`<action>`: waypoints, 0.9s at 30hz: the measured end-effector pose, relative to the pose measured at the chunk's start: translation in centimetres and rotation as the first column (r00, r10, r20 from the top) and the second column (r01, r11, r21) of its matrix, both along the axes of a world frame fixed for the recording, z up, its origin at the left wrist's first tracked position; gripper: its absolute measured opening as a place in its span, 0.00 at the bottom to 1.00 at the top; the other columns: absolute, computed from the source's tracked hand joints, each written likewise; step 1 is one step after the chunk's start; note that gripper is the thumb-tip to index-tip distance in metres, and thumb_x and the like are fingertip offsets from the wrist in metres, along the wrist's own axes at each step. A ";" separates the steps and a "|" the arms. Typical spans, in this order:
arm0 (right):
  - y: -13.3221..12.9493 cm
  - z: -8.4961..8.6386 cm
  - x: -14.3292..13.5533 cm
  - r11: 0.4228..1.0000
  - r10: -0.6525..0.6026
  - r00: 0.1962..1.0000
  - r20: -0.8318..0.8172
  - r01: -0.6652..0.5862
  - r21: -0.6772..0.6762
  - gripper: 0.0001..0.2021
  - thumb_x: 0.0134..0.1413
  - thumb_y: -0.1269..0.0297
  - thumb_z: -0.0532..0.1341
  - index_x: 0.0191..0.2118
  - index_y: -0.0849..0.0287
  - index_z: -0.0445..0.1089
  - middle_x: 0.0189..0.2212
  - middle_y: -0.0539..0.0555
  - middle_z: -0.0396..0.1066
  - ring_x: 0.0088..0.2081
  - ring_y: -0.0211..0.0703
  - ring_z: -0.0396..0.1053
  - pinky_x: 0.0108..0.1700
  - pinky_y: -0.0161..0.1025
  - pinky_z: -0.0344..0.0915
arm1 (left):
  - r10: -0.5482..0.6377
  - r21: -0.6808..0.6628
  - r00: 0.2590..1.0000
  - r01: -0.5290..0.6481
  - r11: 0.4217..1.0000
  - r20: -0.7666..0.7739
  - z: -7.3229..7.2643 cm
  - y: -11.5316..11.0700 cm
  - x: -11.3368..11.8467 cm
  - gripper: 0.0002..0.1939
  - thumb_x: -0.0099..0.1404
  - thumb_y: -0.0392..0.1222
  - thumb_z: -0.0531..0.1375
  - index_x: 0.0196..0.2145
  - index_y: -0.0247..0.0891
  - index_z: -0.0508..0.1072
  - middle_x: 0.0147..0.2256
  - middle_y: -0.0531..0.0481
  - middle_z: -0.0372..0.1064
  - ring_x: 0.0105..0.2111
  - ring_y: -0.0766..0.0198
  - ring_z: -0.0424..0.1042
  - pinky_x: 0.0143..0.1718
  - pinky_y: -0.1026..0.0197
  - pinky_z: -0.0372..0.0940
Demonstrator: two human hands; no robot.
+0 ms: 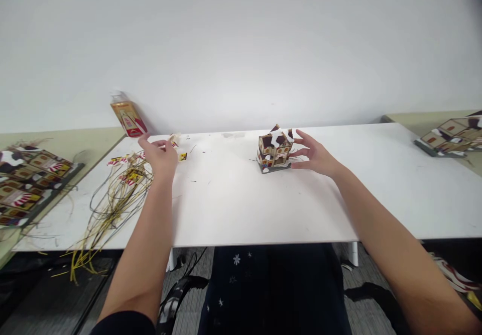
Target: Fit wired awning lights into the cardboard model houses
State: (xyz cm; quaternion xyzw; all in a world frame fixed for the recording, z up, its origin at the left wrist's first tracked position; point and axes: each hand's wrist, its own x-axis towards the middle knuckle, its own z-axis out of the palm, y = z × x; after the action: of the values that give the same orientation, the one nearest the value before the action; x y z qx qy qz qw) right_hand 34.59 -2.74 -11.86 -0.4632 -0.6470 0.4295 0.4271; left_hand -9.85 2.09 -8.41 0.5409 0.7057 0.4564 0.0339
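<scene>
A miniature model house (276, 149) with brown walls and white snow patches on its roof stands upright on the white table. My right hand (312, 156) is at its right side, fingers spread and curved, fingertips at or very near the wall and base. My left hand (161, 158) hovers over the left part of the table with its fingers curled inward; whatever is in them is hidden. Just beyond its fingertips shows a small crumpled pale piece (174, 139). Beside and under the hand lies a bundle of thin yellow and dark wires (113, 207) with small red-white and yellow pieces (132, 178).
A bottle with a gold-and-red label (128, 117) stands at the back left by the wall. More model houses sit on boards at the left (30, 182) and right (454, 136). Wire ends hang over the front edge of the white table (263, 214).
</scene>
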 end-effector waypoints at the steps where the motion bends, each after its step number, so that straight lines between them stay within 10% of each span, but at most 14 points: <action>1: 0.0 -0.1 -0.2 1.000 0.017 1.000 -0.010 -0.017 -0.005 0.56 0.32 0.55 0.77 0.68 0.37 0.48 0.62 0.58 0.56 0.44 0.51 0.73 0.49 0.60 0.71 | 0.002 0.080 1.000 -0.003 0.997 0.006 0.1 -0.1 0.5 0.27 0.68 0.36 0.48 0.61 0.28 0.42 0.45 0.40 0.66 0.32 0.66 0.68 0.38 0.59 0.66; 8: -0.5 0.4 -1.8 0.977 -0.094 0.995 0.026 0.087 0.193 0.46 0.39 0.49 0.72 0.64 0.40 0.53 0.55 0.55 0.61 0.28 0.36 0.64 0.38 0.49 0.73 | -0.224 0.284 0.926 0.313 0.906 -0.304 -0.7 -1.5 5.6 0.20 0.69 0.41 0.49 0.57 0.35 0.58 0.43 0.41 0.69 0.37 0.63 0.71 0.45 0.60 0.67; 12: -1.4 1.4 -2.3 0.833 -0.269 0.960 0.076 0.193 0.518 0.37 0.48 0.46 0.67 0.63 0.40 0.54 0.50 0.55 0.62 0.32 0.41 0.63 0.39 0.48 0.70 | -0.410 0.207 0.777 0.553 0.807 -0.477 -1.7 -2.8 9.0 0.16 0.70 0.41 0.48 0.52 0.37 0.65 0.42 0.40 0.71 0.44 0.59 0.73 0.44 0.60 0.69; 15: -2.4 2.0 -3.4 0.650 -0.361 0.907 0.214 0.081 0.756 0.33 0.48 0.47 0.67 0.60 0.42 0.59 0.48 0.57 0.63 0.46 0.53 0.65 0.49 0.54 0.64 | -0.418 0.229 0.590 0.727 0.648 -0.690 -2.0 -4.1 11.2 0.15 0.69 0.35 0.49 0.51 0.39 0.66 0.42 0.42 0.73 0.42 0.61 0.74 0.39 0.62 0.71; 19: -3.5 1.9 -5.8 0.550 -0.464 0.785 0.410 -0.107 0.828 0.33 0.49 0.40 0.64 0.59 0.44 0.64 0.56 0.57 0.61 0.56 0.61 0.57 0.57 0.57 0.52 | -0.343 0.287 0.425 0.877 0.385 -0.838 -2.0 -5.4 13.1 0.18 0.67 0.29 0.51 0.53 0.39 0.64 0.40 0.46 0.73 0.38 0.66 0.75 0.34 0.67 0.70; 23: -3.9 1.3 -7.4 0.444 -0.506 0.738 0.447 -0.221 0.868 0.31 0.51 0.35 0.59 0.56 0.46 0.68 0.62 0.55 0.56 0.61 0.63 0.48 0.57 0.55 0.47 | -0.375 0.288 0.387 0.911 0.294 -0.842 -1.6 -6.1 14.1 0.13 0.68 0.30 0.53 0.49 0.37 0.65 0.37 0.49 0.73 0.32 0.69 0.73 0.30 0.68 0.68; 27: -4.0 1.2 -8.1 0.458 -0.530 0.701 0.477 -0.237 0.857 0.21 0.53 0.41 0.61 0.49 0.43 0.72 0.64 0.50 0.54 0.63 0.62 0.45 0.56 0.53 0.46 | -0.407 0.262 0.347 0.932 0.249 -0.845 -1.1 -6.4 14.1 0.11 0.68 0.32 0.55 0.47 0.36 0.65 0.36 0.50 0.73 0.29 0.70 0.72 0.26 0.68 0.67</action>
State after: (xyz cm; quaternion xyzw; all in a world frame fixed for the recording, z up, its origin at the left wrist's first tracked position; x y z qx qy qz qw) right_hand 26.51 -6.72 -10.68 -0.3594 -0.8320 -0.2163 0.3631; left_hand 4.27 -4.33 -9.53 0.8817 0.0844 0.4136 -0.2108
